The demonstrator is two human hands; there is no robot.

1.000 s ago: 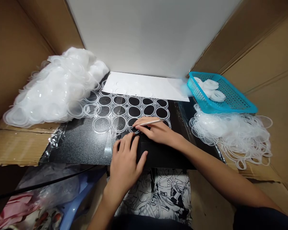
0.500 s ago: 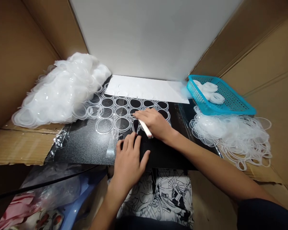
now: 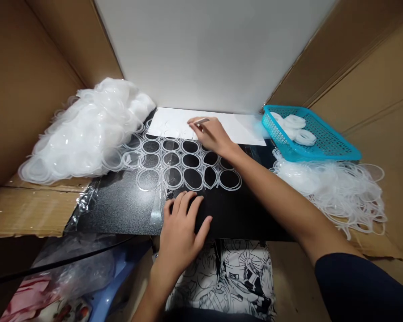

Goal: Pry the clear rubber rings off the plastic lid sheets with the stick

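My right hand [image 3: 211,134] is closed around a slim, pale stick-like tool [image 3: 200,120], whose exact kind I cannot make out. That hand hovers over or rests on the white paper strip [image 3: 243,127] at the back of the black work surface. Rows of clear rings [image 3: 192,178] lie in a grid on the black surface, just in front of the paper. My left hand [image 3: 181,226] lies with fingers spread near the front edge, below the rings, holding nothing. Part of the ring grid is hidden under my right forearm.
A large heap of clear rings [image 3: 87,134] stands at the left. At the right a blue basket [image 3: 336,141] holds several white ring bundles [image 3: 304,137], with a loose tangle of thin clear rings [image 3: 342,192] before it. Cardboard walls [image 3: 372,80] enclose both sides.
My right hand has moved with the tool from the ring grid back to the paper strip, uncovering the rings in the front row. My left hand has stayed nearly in place.
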